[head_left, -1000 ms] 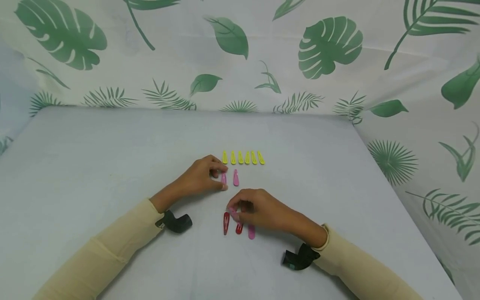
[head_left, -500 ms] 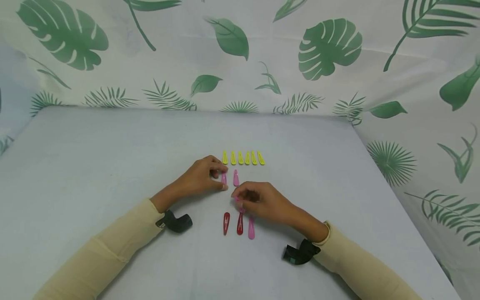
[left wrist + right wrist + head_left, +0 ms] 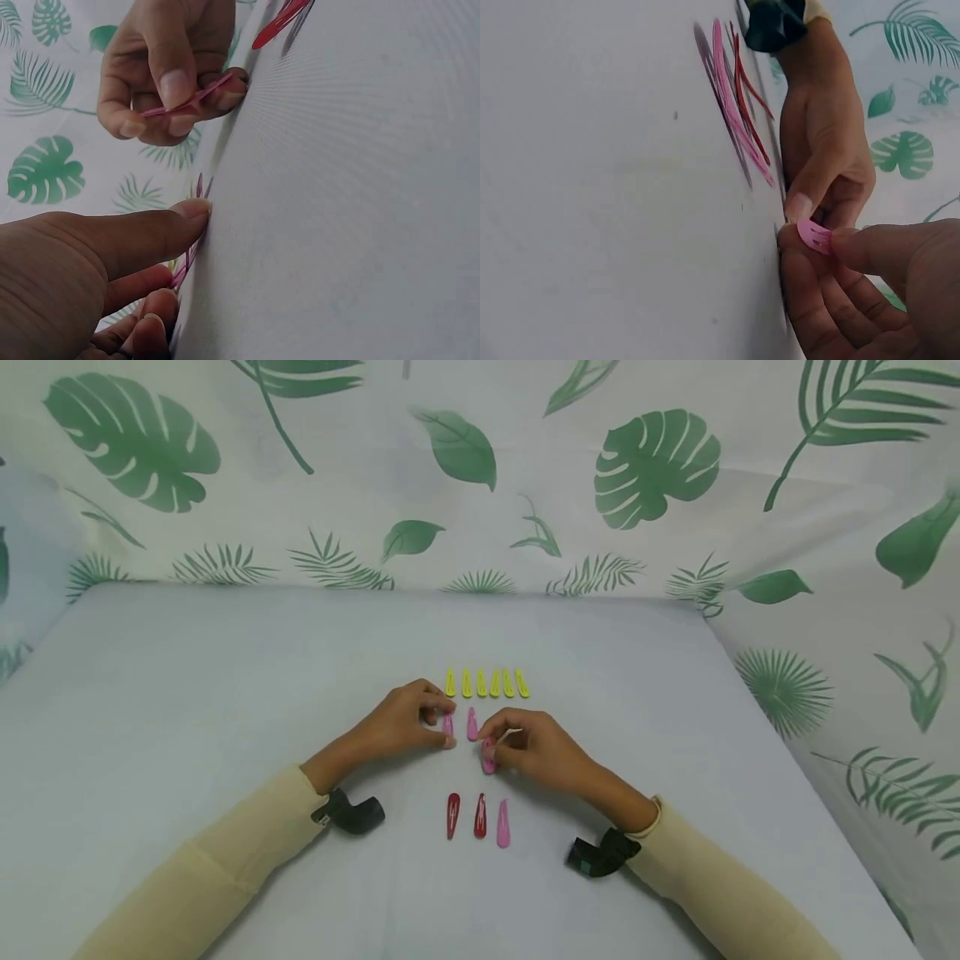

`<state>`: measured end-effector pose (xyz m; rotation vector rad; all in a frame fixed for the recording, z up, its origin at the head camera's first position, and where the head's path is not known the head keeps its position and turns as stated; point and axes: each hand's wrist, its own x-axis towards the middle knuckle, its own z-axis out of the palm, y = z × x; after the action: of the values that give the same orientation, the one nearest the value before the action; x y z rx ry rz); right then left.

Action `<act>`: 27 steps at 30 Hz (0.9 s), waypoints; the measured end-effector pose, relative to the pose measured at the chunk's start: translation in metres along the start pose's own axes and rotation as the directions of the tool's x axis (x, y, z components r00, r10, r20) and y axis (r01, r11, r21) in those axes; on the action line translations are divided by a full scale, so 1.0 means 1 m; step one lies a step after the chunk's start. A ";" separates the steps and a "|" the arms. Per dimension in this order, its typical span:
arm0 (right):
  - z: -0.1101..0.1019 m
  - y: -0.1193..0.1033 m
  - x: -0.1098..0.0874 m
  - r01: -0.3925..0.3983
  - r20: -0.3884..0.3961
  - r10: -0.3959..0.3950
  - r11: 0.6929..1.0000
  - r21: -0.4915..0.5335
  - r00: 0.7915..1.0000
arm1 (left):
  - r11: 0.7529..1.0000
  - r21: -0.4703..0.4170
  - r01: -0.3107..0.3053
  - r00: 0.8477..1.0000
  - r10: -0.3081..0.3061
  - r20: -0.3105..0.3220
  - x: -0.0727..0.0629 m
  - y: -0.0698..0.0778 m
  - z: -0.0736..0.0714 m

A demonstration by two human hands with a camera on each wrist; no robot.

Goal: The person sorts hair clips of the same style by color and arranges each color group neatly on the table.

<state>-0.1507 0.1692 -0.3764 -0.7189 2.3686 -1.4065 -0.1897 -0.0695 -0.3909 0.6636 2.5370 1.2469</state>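
Note:
My left hand (image 3: 401,720) pinches a pink snap hair clip (image 3: 447,725) at its two ends, thumb below and finger above, low at the table surface. Just right of it lies another pink hair clip (image 3: 472,725). My right hand (image 3: 538,750) holds a third pink hair clip (image 3: 488,762) between thumb and fingers, slightly in front of that one. The left wrist view shows this held clip (image 3: 204,93) side-on above the table; in the right wrist view its wide end (image 3: 810,234) sticks out from the fingertips.
Behind the hands runs a row of several yellow hair clips (image 3: 482,683). Nearer the front lie a red clip (image 3: 453,815), a second red clip (image 3: 480,817) and a pink clip (image 3: 503,827), side by side on the white table (image 3: 225,693). A leaf-print cloth (image 3: 510,468) hangs behind.
My right hand has lifted its pink clip away from the front red and pink clips and carried it back toward the pink row. My left hand stays on its clip.

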 end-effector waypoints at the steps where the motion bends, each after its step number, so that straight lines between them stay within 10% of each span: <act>1: 0.000 0.001 0.000 -0.017 -0.003 0.017 1.000 0.011 1.000 | 1.000 0.000 0.004 1.000 -0.004 0.000 -0.001 0.000 0.001; 27: -0.018 0.005 0.029 -0.029 -0.114 0.007 0.981 -0.193 0.994 | 1.000 0.013 0.026 1.000 -0.026 -0.004 -0.001 0.001 0.000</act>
<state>-0.1846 0.1681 -0.3722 -0.6803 2.6207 -1.2497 -0.1887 -0.0692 -0.3906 0.6292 2.5507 1.2248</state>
